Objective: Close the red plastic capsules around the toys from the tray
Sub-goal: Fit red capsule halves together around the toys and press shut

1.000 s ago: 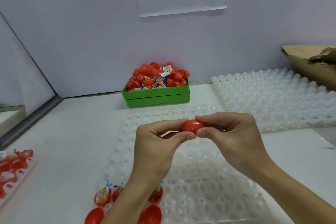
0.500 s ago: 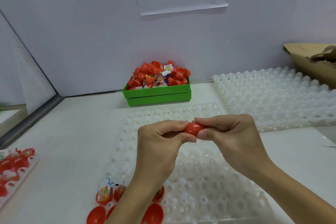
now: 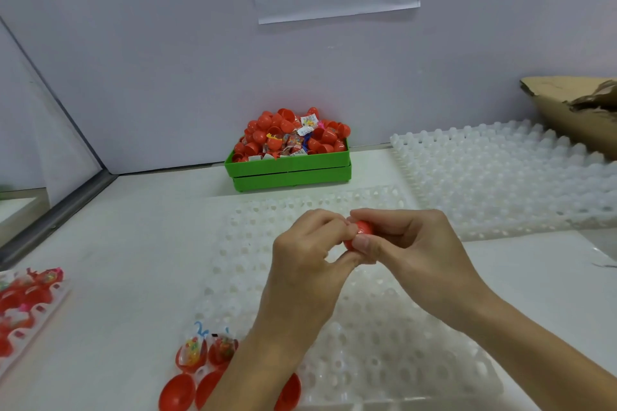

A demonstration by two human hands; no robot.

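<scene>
A red plastic capsule (image 3: 362, 229) sits between both hands above the white dimpled tray (image 3: 384, 337). My left hand (image 3: 307, 257) pinches its left end and my right hand (image 3: 410, 243) grips its right end, thumb across the front. Most of the capsule is hidden by fingers. At the near left edge of the tray lie open red capsule halves (image 3: 177, 392), and two halves holding wrapped toys (image 3: 193, 352), partly covered by my left forearm.
A green bin (image 3: 288, 168) heaped with red capsules and toy packets stands against the back wall. Another white dimpled tray (image 3: 507, 177) lies at the right, a cardboard box (image 3: 574, 110) behind it. A tray of filled red capsules (image 3: 23, 307) is at the far left.
Both hands have pressed closer together around the capsule, so less of it shows. They have stayed above the same part of the tray.
</scene>
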